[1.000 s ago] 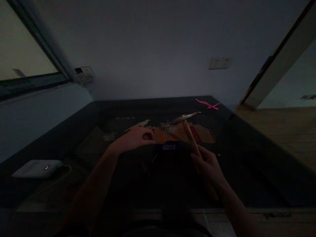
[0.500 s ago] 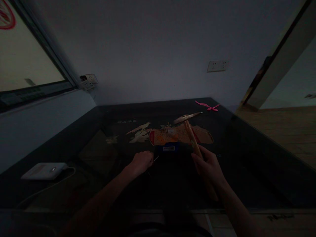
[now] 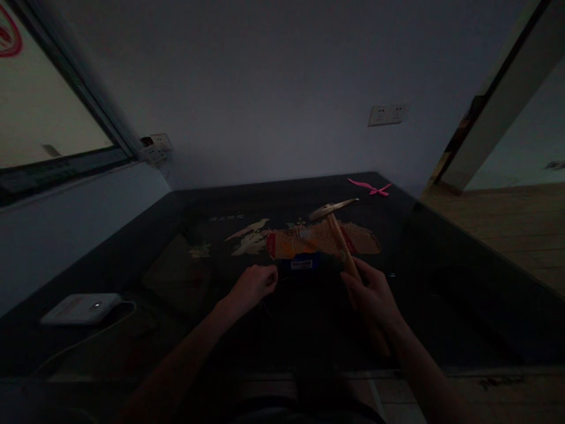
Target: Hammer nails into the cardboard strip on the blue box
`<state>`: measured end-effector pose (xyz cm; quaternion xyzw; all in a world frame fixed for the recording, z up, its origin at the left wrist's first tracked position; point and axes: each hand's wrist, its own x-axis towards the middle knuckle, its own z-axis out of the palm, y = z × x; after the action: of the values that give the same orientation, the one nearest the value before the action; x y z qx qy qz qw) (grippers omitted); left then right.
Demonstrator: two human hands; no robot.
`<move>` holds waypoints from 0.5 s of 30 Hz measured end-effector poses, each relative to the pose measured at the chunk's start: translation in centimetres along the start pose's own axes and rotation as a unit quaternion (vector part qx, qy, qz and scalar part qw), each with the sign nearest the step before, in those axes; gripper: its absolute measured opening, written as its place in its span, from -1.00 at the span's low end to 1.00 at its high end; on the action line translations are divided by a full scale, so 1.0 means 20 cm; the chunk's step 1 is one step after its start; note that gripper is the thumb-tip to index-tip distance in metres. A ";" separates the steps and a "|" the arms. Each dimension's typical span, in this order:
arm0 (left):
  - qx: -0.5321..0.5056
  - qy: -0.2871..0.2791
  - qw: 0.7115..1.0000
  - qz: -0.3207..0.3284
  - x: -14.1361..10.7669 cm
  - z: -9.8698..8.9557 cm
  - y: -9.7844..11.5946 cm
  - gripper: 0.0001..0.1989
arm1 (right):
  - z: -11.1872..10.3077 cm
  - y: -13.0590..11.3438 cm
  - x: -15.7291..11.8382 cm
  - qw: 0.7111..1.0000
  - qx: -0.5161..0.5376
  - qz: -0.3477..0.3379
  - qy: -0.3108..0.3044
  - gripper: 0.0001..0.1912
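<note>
My right hand [image 3: 373,291] is closed around the wooden handle of a hammer [image 3: 339,235], whose metal head is raised at the upper left. Behind the hammer lies a strip of torn cardboard [image 3: 286,242], orange with dark specks and red bands, with several thin dark upright bits near its left part. A small blue box [image 3: 302,264] with a pale label sits against the near edge of the cardboard. My left hand [image 3: 253,285] is closed, left of the box, with a thin, faint wire-like piece at its fingers; darkness hides its exact kind.
The dark glossy tabletop [image 3: 198,203] bears a printed floral picture. A white power bank [image 3: 82,309] with a cable lies at the left, and a pink ribbon-like item [image 3: 374,189] at the far right. Wall sockets [image 3: 387,114] are above the table.
My left hand has turned and shifted slightly up; the thin shiny piece at its fingers now shows only faintly. My right hand and the hammer have hardly moved.
</note>
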<state>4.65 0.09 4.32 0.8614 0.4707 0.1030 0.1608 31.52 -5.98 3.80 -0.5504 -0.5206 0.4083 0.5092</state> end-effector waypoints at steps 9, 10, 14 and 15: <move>-0.113 0.064 0.991 0.042 -0.03 -0.11 0.06 -0.88 | 0.00 -0.01 0.00 1.000 0.002 -0.002 -0.001 -0.50; -0.128 0.066 0.989 0.041 -0.04 -0.12 0.06 -0.89 | 0.00 -0.01 0.00 1.000 0.001 -0.003 -0.001 -0.50; -0.193 0.083 0.978 0.019 -0.03 -0.13 0.07 -0.90 | 0.01 -0.03 -0.01 1.000 0.009 0.011 -0.015 -0.48; -0.215 0.089 0.972 0.011 -0.03 -0.13 0.07 -0.90 | 0.01 -0.03 -0.01 1.000 0.011 0.012 -0.017 -0.49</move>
<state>4.61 -0.58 7.27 0.7990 0.4405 0.2800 0.2988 31.27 -6.22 4.32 -0.5437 -0.5182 0.4297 0.5013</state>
